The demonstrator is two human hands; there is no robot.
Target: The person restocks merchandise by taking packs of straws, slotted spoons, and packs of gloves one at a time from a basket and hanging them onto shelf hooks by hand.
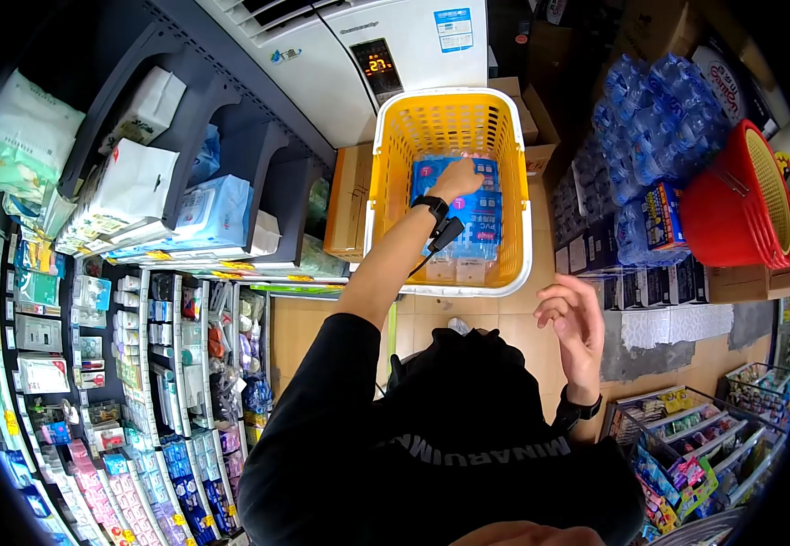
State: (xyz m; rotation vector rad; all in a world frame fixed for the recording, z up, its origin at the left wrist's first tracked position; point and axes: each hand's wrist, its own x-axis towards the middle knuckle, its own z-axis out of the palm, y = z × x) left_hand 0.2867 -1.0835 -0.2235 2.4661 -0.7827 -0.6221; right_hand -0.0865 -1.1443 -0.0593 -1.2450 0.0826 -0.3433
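Observation:
My left hand (460,179) reaches down into a yellow basket (397,127) with a white rim. Its fingers are closed at the top of a blue pack marked PVC (480,215); the fingertips are partly hidden. More blue packs with a pink L mark lie beside and under it, and pale packs (458,271) show at the basket's near end. A black band with a small device and a cable is on my left wrist. Outside the basket, to its right, my right hand (572,323) hangs in the air with loosely bent fingers apart and nothing in it.
Shelves of packaged goods (167,364) line the left. A white air conditioner (345,55) stands behind the basket, between cardboard boxes (351,196). At right are bundled water bottles (649,118), red buckets (731,209) and a wire rack of small packets (686,437).

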